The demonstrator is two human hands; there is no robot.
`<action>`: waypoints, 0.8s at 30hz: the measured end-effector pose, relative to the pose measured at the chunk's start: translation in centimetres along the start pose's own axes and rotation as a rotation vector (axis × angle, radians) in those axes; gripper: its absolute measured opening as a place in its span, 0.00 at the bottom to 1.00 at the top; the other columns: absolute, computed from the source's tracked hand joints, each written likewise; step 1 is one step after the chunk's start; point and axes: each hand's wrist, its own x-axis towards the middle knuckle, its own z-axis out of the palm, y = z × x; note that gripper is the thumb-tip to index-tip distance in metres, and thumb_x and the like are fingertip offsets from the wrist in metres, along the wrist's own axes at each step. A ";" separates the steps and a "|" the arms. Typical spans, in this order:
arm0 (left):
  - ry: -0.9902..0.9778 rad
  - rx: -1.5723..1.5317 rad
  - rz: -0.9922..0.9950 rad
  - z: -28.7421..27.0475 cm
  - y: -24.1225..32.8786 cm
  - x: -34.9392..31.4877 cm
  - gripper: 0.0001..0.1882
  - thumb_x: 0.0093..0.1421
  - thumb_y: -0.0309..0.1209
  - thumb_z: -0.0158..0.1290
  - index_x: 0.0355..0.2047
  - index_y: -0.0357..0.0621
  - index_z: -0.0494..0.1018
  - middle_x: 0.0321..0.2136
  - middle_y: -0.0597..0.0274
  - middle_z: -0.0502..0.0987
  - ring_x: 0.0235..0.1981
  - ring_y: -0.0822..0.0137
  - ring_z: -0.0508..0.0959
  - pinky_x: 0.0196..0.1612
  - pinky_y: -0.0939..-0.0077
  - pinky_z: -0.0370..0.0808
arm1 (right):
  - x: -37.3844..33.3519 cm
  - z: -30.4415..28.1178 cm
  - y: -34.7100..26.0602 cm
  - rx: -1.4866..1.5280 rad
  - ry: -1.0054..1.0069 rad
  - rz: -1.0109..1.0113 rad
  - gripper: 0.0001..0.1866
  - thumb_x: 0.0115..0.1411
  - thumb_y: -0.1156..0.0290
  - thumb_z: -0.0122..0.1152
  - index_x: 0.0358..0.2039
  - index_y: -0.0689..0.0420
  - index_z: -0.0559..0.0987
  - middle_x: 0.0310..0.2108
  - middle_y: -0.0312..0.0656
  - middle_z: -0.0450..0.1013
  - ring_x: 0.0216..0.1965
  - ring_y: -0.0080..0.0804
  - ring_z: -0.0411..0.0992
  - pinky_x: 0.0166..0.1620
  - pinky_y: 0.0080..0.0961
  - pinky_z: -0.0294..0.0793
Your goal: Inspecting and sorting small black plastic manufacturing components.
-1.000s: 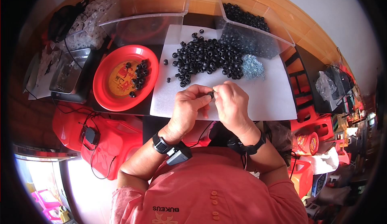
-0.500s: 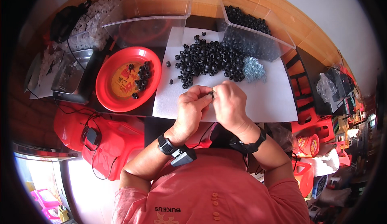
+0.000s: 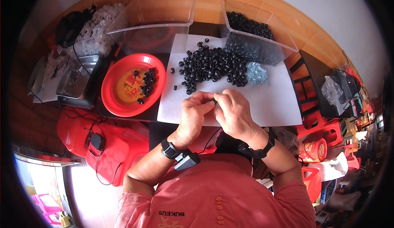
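Note:
My left hand [image 3: 193, 109] and my right hand [image 3: 234, 112] meet fingertip to fingertip over the near edge of a white foam sheet [image 3: 271, 105]. Between thumb and forefinger my left hand pinches a small black part, mostly hidden by the fingers. The right hand's thumb and forefinger are closed against the same spot; whether they hold a separate piece is hidden. Just beyond my hands lies a heap of small round black plastic parts [image 3: 209, 64], with holes showing in several. Beside its right end is a little pile of shiny pale-blue or silvery small pieces [image 3: 257, 74].
To the left, a red plate [image 3: 110, 103] holds several black parts. Behind stand a clear bin of black parts [image 3: 262, 49] and another clear bin [image 3: 152, 33]. A metal tray [image 3: 78, 82] and white translucent pieces [image 3: 98, 31] are at far left, red stools [image 3: 119, 154] below.
My right-hand fingers have shifted slightly and turned around the pinched part, which shows less now. Both hands stay together; the whole view has moved a little.

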 end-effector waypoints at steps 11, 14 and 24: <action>0.034 -0.012 -0.016 0.0 -0.2 0.3 0.08 0.61 0.21 0.54 0.40 0.30 0.74 0.35 0.57 0.79 0.35 0.70 0.79 0.41 0.79 0.76 | -1.0 3.0 -0.1 -0.152 0.179 0.088 0.18 0.44 0.77 0.62 0.38 0.59 0.72 0.30 0.43 0.68 0.30 0.43 0.69 0.33 0.39 0.68; 0.048 -0.011 0.011 0.1 -0.3 0.4 0.08 0.61 0.22 0.55 0.40 0.31 0.75 0.34 0.59 0.79 0.34 0.71 0.78 0.41 0.79 0.75 | -0.8 3.1 -0.1 -0.181 0.165 0.106 0.16 0.45 0.77 0.62 0.36 0.57 0.72 0.30 0.42 0.69 0.30 0.43 0.69 0.33 0.39 0.69; -0.124 0.099 -0.110 0.0 0.6 0.5 0.14 0.68 0.32 0.49 0.38 0.31 0.75 0.25 0.57 0.79 0.19 0.71 0.77 0.16 0.82 0.71 | -0.4 1.2 1.1 -0.074 0.098 0.096 0.14 0.44 0.75 0.64 0.32 0.57 0.70 0.27 0.43 0.68 0.29 0.45 0.70 0.32 0.40 0.69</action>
